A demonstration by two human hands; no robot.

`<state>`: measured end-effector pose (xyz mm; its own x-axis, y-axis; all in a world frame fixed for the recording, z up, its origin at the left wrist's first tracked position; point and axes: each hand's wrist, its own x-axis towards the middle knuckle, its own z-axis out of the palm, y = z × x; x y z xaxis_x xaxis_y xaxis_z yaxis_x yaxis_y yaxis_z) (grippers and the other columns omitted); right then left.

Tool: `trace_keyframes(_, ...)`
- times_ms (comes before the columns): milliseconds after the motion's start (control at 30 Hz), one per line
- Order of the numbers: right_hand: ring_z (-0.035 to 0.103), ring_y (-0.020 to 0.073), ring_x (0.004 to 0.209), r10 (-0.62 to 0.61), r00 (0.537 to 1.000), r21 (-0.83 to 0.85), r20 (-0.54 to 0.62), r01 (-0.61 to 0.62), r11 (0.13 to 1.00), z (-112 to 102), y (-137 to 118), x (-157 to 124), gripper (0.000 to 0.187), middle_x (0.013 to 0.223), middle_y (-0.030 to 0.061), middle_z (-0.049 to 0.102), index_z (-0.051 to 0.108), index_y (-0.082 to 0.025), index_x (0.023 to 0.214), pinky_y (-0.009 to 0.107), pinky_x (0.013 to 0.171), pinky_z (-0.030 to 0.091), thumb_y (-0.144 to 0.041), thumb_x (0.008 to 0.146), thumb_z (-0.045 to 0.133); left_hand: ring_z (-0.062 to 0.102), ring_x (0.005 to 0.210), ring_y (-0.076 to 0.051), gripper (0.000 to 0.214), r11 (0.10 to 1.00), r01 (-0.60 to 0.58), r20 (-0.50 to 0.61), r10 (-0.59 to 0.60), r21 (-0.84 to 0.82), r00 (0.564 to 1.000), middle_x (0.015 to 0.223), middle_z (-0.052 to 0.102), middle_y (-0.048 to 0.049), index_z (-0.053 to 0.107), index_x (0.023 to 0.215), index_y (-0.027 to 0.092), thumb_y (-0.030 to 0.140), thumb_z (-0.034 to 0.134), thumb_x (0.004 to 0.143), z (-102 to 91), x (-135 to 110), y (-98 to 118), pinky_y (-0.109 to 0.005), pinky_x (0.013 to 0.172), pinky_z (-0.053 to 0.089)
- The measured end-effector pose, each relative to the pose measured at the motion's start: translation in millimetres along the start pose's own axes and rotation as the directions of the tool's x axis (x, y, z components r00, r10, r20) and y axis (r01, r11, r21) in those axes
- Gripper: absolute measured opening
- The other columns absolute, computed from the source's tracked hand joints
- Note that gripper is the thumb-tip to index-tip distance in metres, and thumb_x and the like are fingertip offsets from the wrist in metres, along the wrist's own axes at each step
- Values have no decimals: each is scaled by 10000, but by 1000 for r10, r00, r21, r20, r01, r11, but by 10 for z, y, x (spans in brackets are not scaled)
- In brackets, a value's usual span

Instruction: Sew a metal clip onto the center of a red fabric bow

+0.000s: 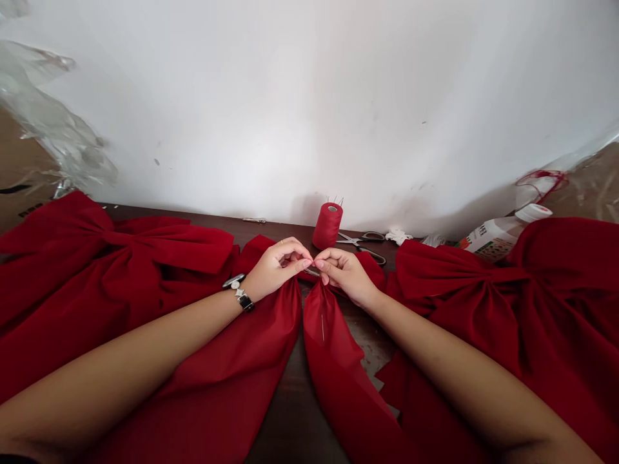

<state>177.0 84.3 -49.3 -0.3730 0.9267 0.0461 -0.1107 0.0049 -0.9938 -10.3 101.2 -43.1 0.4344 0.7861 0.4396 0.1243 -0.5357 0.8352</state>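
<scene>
My left hand (278,267) and my right hand (343,274) meet at the middle of the table, fingertips pinching a small shiny metal piece (312,271), perhaps a needle. A strip of red fabric (333,348) hangs below my right hand, with a straight pin (322,327) stuck in it. Another red fabric tail (251,348) lies under my left forearm. Large red fabric bows (164,251) (459,277) spread to either side. A spool of red thread (327,225) stands just beyond my hands.
Black-handled scissors (360,241) and a white tangle (399,236) lie on the dark wooden table (290,229) against a white wall (309,109). A printed white carton (498,235) stands at the back right. Crumpled clear plastic (48,109) hangs at the left.
</scene>
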Motion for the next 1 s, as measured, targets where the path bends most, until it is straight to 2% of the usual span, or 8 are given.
trace_keyframes(167,317,14,408,41,999,31,3,-41,999,-6,-1,8,407,543,-41,538,583,-120,806,164,410,178,-483,717,742,436,597,-74,93,999,-51,64,52,-3,997,917,527,-46,614,791,144,223,606,840,14,-34,32,-210,514,378)
trace_keyframes(267,327,16,420,37,999,11,6,-38,999,-3,12,9,429,555,-41,533,575,-120,793,163,416,195,-504,705,743,478,623,-82,83,998,-44,79,47,-37,996,921,569,-60,600,778,142,210,609,826,19,-47,52,-205,520,395)
trace_keyframes(367,393,35,458,1,1000,-47,-11,-2,999,11,20,1,427,561,-35,532,574,-124,792,169,454,278,-513,712,730,540,680,-109,116,985,86,39,-81,-150,996,807,604,-50,584,758,142,233,626,814,23,-41,74,-218,581,443)
trace_keyframes(467,457,62,519,-90,994,-131,-57,82,988,38,29,-15,398,579,-26,526,571,-137,777,191,523,361,-512,740,698,441,520,-52,195,910,288,21,-295,-298,955,778,628,-37,550,748,144,296,664,791,38,-29,78,-171,442,348)
trace_keyframes(533,458,71,534,-158,982,-190,-100,137,972,56,44,-28,369,593,-23,518,572,-146,776,200,533,371,-501,761,676,364,459,-22,256,846,353,29,-373,-400,927,811,654,-42,524,727,148,327,706,751,51,-22,70,-153,387,275)
trace_keyframes(633,457,79,547,-224,962,-271,-159,175,946,70,77,-46,310,610,-12,526,586,-150,782,205,536,366,-451,781,664,340,439,-15,296,790,387,36,-422,-476,906,738,654,-29,522,693,147,323,760,687,59,-12,62,-142,369,227)
trace_keyframes(767,466,86,558,-244,951,-305,-192,179,935,72,105,-64,263,631,5,557,608,-147,787,208,541,365,-404,788,665,312,400,-19,252,773,442,60,-469,-455,881,493,495,53,580,692,139,314,761,685,52,-1,75,-142,364,176)
trace_keyframes(1000,483,92,554,-298,920,-373,-254,191,908,87,104,-84,247,671,29,607,647,-145,808,213,532,382,-389,777,674,355,395,-26,239,782,449,56,-474,-432,879,485,519,42,594,709,141,324,747,716,54,-17,47,-147,366,187)
